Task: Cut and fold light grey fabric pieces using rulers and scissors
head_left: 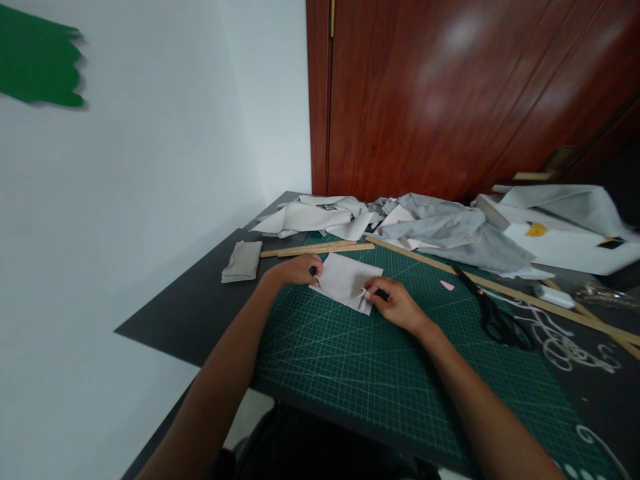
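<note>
A small pale fabric piece (345, 277) lies on the green cutting mat (330, 360), its near edge lifted in a fold. At its left side my left hand (300, 269) pinches the cloth between thumb and fingers. My right hand (393, 300) grips the lower right part of the same cloth, also in a pinch. Left of the mat sits a folded stack of beige cloth (242, 261). Wooden rulers (325, 249) rest just behind the fabric piece.
Fabric scraps (320, 217) and grey cloth (435, 220) are heaped along the back. To the right lie black scissors (493, 313), a pink chalk piece (447, 285), a long wooden ruler (450, 267), white cord (560, 343) and a white box (565, 240). A white wall (150, 133) borders the left.
</note>
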Available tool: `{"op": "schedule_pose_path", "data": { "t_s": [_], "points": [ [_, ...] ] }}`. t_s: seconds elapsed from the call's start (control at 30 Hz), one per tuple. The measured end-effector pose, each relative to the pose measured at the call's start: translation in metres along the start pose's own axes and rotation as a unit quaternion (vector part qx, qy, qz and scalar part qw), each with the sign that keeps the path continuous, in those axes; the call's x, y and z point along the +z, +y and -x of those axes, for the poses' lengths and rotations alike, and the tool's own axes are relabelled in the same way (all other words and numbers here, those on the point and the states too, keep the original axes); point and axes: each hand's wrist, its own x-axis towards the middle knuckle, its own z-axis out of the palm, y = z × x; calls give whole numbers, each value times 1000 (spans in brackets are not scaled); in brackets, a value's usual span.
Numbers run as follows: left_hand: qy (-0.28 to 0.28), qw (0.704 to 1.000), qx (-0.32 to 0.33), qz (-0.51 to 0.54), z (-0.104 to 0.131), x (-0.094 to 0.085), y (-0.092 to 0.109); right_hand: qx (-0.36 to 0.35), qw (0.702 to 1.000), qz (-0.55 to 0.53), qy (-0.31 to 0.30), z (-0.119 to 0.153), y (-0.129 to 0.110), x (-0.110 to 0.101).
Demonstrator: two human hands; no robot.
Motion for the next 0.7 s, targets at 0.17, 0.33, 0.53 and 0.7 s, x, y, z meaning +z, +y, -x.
{"op": "schedule_pose_path", "data": {
  "t_s": [0.17, 0.33, 0.53, 0.7],
  "points": [
    [22, 998, -33, -41, 2, 0, 0, 37, 997, -62, 39, 1, 12, 5],
    [45, 993, -74, -77, 8, -1, 0, 57, 987, -111, 97, -2, 19, 11],
    [35, 995, -67, -58, 11, -4, 17, 66, 983, -112, 129, -4, 19, 14],
    [92, 993, 62, 39, -5, 26, 60, 68, 984, -93, 135, -5, 11, 13]
  ]
}}
